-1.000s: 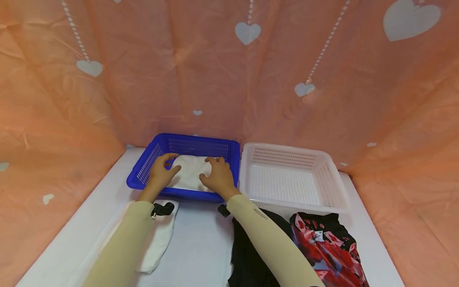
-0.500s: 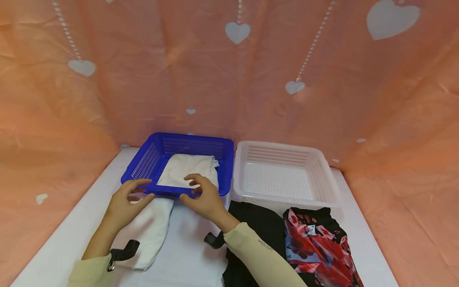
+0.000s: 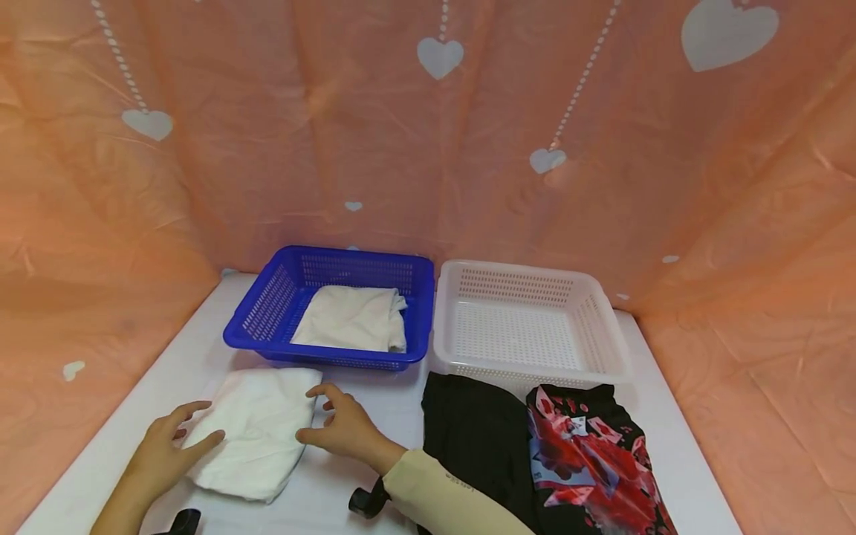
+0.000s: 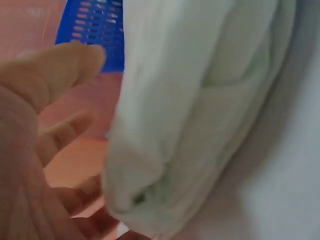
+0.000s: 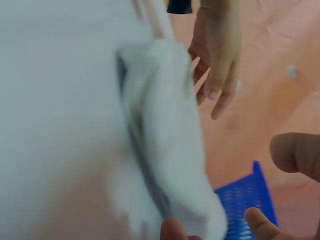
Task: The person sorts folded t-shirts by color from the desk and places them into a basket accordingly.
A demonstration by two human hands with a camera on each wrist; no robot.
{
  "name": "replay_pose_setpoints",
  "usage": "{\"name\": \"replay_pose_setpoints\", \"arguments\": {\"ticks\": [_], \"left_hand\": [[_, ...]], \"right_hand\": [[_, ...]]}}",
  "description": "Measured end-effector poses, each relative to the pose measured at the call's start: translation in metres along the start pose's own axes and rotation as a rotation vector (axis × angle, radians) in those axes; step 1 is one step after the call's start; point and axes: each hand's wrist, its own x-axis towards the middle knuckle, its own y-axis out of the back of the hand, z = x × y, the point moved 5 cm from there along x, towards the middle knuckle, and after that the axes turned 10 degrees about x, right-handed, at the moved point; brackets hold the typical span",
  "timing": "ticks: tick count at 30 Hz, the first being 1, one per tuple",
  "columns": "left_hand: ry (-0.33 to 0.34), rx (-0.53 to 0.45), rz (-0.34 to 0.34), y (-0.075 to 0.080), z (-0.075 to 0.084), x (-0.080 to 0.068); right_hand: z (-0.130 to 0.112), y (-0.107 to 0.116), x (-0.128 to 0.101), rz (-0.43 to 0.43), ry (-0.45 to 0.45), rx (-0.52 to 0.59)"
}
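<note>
A folded white cloth (image 3: 257,431) lies on the table in front of the blue basket, between the two hands. The left hand (image 3: 160,449) is at its left edge, thumb and fingers spread apart. At the cloth's right edge is the right hand (image 3: 348,427), fingers loosely bent with a gap between thumb and fingers. In the left wrist view, the folded layers of the white cloth (image 4: 170,120) stand beside the open fingers. The right wrist view shows the white cloth (image 5: 172,120) blurred. Another folded white cloth (image 3: 351,318) lies in the blue basket (image 3: 321,353).
A white basket (image 3: 528,371) stands right of the blue one. Folded black fabric (image 3: 475,438) and a black garment with a red floral print (image 3: 595,461) lie on the right of the table. An orange sheet with hearts (image 3: 374,134) hangs behind.
Both hands have left the white cloth inside the blue basket. They have moved down and left, to either side of the white cloth on the table. The view has shifted slightly.
</note>
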Motion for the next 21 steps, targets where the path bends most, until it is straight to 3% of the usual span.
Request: {"name": "replay_pose_setpoints", "arguments": {"ticks": [5,11,15,21], "left_hand": [[0.027,-0.008,-0.093,-0.011,-0.009,0.001],[0.104,-0.042,-0.214,-0.018,-0.009,0.001],[0.107,-0.083,-0.250,-0.024,-0.004,0.001],[0.111,-0.148,-0.275,-0.034,0.007,-0.002]], "right_hand": [[0.012,-0.013,0.004,-0.039,-0.030,0.042],[0.020,-0.025,0.006,-0.092,0.030,0.091],[0.022,-0.026,0.008,-0.050,0.038,0.049],[0.023,-0.026,0.010,-0.029,-0.033,0.027]]}}
